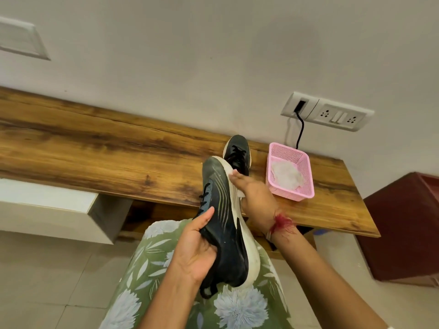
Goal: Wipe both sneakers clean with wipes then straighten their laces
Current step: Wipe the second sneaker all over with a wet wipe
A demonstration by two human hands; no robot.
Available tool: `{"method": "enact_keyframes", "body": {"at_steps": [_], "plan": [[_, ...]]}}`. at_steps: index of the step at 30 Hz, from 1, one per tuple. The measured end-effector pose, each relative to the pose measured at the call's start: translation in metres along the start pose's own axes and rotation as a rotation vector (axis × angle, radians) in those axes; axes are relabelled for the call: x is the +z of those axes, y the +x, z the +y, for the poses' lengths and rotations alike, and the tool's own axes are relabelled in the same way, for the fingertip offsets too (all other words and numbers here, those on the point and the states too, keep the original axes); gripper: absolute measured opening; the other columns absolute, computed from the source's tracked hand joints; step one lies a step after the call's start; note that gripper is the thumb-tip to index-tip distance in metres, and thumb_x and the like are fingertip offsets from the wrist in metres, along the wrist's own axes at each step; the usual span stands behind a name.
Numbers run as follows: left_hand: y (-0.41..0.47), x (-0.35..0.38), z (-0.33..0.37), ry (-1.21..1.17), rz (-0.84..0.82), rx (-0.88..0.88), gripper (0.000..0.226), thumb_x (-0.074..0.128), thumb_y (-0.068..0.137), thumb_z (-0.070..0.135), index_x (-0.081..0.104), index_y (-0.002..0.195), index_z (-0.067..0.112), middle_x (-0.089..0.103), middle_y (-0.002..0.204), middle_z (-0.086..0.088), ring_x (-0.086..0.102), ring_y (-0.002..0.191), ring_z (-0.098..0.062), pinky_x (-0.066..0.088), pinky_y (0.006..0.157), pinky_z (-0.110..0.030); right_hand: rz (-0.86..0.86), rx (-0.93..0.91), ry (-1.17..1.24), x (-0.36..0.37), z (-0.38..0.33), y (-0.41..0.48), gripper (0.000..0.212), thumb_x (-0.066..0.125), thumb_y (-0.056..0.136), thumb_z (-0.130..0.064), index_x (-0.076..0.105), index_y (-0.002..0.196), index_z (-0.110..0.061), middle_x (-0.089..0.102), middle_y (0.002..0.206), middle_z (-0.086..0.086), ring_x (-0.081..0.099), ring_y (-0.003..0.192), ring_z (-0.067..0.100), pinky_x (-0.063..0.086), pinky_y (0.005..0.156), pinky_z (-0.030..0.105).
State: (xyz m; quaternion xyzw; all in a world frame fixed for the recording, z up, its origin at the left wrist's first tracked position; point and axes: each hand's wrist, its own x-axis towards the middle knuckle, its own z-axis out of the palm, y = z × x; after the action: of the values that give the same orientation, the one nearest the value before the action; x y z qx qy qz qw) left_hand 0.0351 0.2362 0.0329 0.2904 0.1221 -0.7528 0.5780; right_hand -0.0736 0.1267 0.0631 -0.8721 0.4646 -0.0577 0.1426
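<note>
- Right now your left hand (197,248) grips the black sneaker (225,233) near its heel end, thumb lying along the upper and the other fingers curled underneath.
- You hold that shoe above your lap, toe pointing away from you toward the wooden desk (95,150), with its white sole turned to your right.
- Your right hand (254,195) lies flat against that sole, its fingers stretched out and pressing a white wipe (240,194) onto the rubber. Bits of the wipe peek out at your fingertips and under your palm.
- A red thread (282,223) is tied round your right wrist.
- The second sneaker (237,150) stands on the desk just beyond the toe of the one you hold, laces up, close to the wall.
- Just right of it sits a pink basket (306,184) of perforated plastic, also on the desk. It holds a crumpled heap of white wipes (287,174) resting on its floor, well below the rim.
- Behind the basket a black cable (300,129) hangs down from the socket panel (332,113) on the wall.
- Your lap is covered by green floral cloth (154,269).
- A dark red cabinet (403,222) stands at your far right, and a white drawer unit (47,205) hangs under the desk at your left.
</note>
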Motion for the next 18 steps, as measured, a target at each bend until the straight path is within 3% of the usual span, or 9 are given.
{"method": "enact_keyframes", "body": {"at_steps": [4,9,14,16,18], "plan": [[-0.002,0.000,0.000,-0.050,-0.019,-0.002,0.038,0.060,0.081,0.024,0.070,0.107,-0.001,0.067,0.110,-0.021,0.063,0.097,-0.033,0.045,0.096,-0.046,-0.027,-0.032,0.035,0.008,-0.007,-0.035,0.067,0.046,0.083,0.010,0.035,0.143,-0.018,0.031,0.150,-0.003,0.029,0.137,0.011,0.015,0.108,0.014],[0.003,-0.011,0.012,-0.119,-0.021,0.092,0.052,0.059,0.082,0.029,0.059,0.127,0.003,0.061,0.126,-0.020,0.058,0.116,-0.031,0.038,0.107,-0.046,-0.118,-0.103,0.101,0.015,-0.010,-0.074,0.066,0.048,0.081,0.009,0.039,0.141,-0.018,0.037,0.147,-0.004,0.032,0.136,0.009,0.014,0.109,0.011],[0.004,-0.017,0.015,-0.163,-0.019,0.107,0.052,0.059,0.085,0.031,0.057,0.130,0.006,0.060,0.129,-0.018,0.054,0.122,-0.032,0.035,0.109,-0.048,-0.206,-0.102,0.025,0.013,-0.013,-0.105,0.080,0.040,0.079,0.013,0.023,0.147,-0.027,0.017,0.152,-0.015,0.021,0.139,0.002,0.004,0.104,0.007],[0.003,-0.016,0.016,-0.162,-0.009,0.122,0.052,0.061,0.084,0.029,0.058,0.130,0.006,0.061,0.128,-0.017,0.055,0.122,-0.032,0.035,0.110,-0.048,-0.285,-0.117,0.029,0.005,-0.012,-0.114,0.080,0.039,0.078,0.014,0.027,0.146,-0.028,0.021,0.152,-0.015,0.023,0.138,0.001,0.009,0.109,0.009],[0.002,-0.013,0.018,-0.167,-0.007,0.162,0.046,0.060,0.086,0.028,0.061,0.127,0.007,0.063,0.125,-0.016,0.057,0.120,-0.031,0.037,0.108,-0.047,-0.384,-0.181,0.069,-0.017,-0.009,-0.111,0.076,0.039,0.077,0.017,0.042,0.139,-0.025,0.039,0.144,-0.013,0.035,0.130,-0.002,0.027,0.109,0.014]]}}
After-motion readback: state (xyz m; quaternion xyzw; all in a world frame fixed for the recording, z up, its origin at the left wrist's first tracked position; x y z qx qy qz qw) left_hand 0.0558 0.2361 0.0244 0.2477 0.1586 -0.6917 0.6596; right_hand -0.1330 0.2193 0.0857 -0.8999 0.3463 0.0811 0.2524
